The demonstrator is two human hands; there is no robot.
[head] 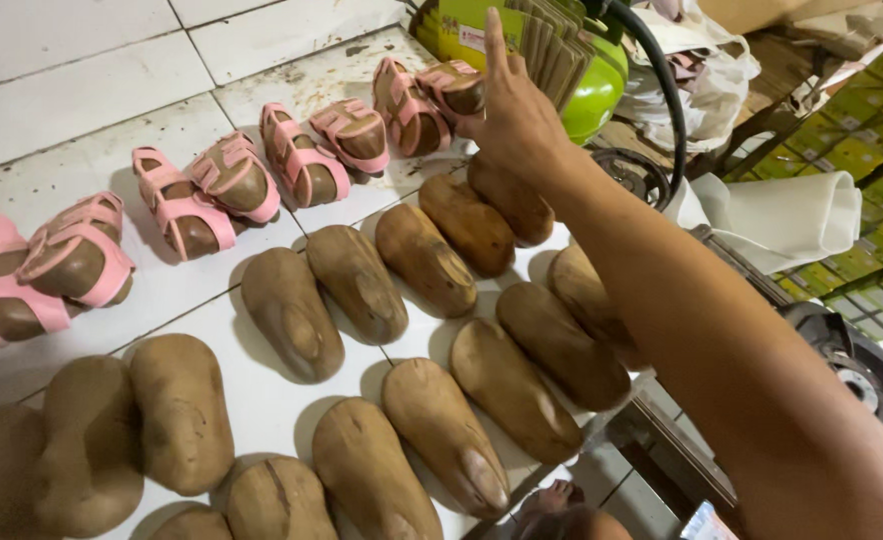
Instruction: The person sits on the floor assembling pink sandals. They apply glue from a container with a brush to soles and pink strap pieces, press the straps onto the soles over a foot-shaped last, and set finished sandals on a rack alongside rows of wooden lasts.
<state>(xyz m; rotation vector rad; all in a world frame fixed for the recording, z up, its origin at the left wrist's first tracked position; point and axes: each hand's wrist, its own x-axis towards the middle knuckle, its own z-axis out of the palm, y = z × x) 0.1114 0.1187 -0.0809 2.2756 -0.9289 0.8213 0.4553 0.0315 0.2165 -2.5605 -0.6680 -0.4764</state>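
**Head view: right hand at the far end of the sandal row**

Head view. I see my right hand (515,118) reaching across the white tiled desk (82,90), fingers closed around the toe of a brown wooden shoe last wearing a pink strapped sandal upper (452,88), index finger extended upward. It sits at the row's far end, just beside a green gas cylinder (602,85). Bare brown wooden lasts (362,280) lie nearer. My left hand is out of view.

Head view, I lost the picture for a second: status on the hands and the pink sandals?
Right hand at the end pink sandal, grip unclear. Left hand out of view. Bare wooden foot forms lie beside the arm.
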